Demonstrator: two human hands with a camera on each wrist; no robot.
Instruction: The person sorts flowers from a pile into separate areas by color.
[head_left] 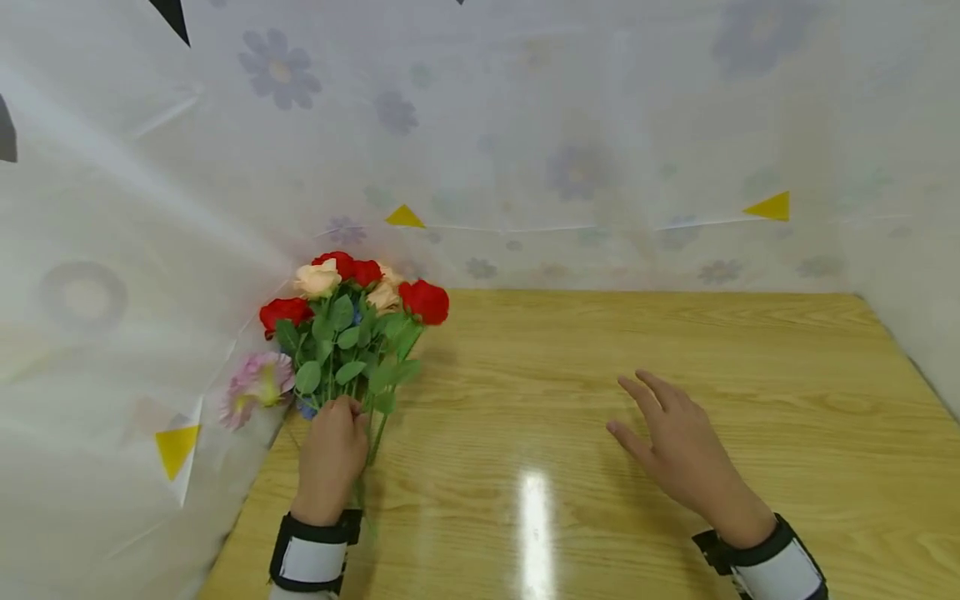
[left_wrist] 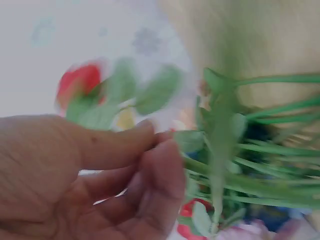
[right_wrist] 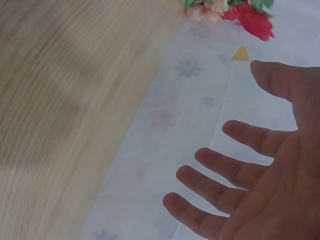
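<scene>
On the left of the table lies a bunch of artificial flowers, with red roses (head_left: 424,302), cream roses (head_left: 318,278) and green leaves (head_left: 351,371). My left hand (head_left: 332,454) is at the lower part of the bunch, thumb and fingers pinched together on a flower stem; the grip itself is mostly hidden. In the left wrist view, a blurred red rose (left_wrist: 82,85) shows beyond the thumb, and several green stems (left_wrist: 280,150) run to the right of the fingers. My right hand (head_left: 678,450) hovers over the table to the right, fingers spread, holding nothing.
A pink flower (head_left: 258,387) lies at the table's left edge, beside the bunch. The wood-grain table (head_left: 540,375) is bordered at the back and sides by a pale floral sheet (head_left: 510,125) with yellow triangles (head_left: 405,217). Both wrists wear black and white bands (head_left: 313,554).
</scene>
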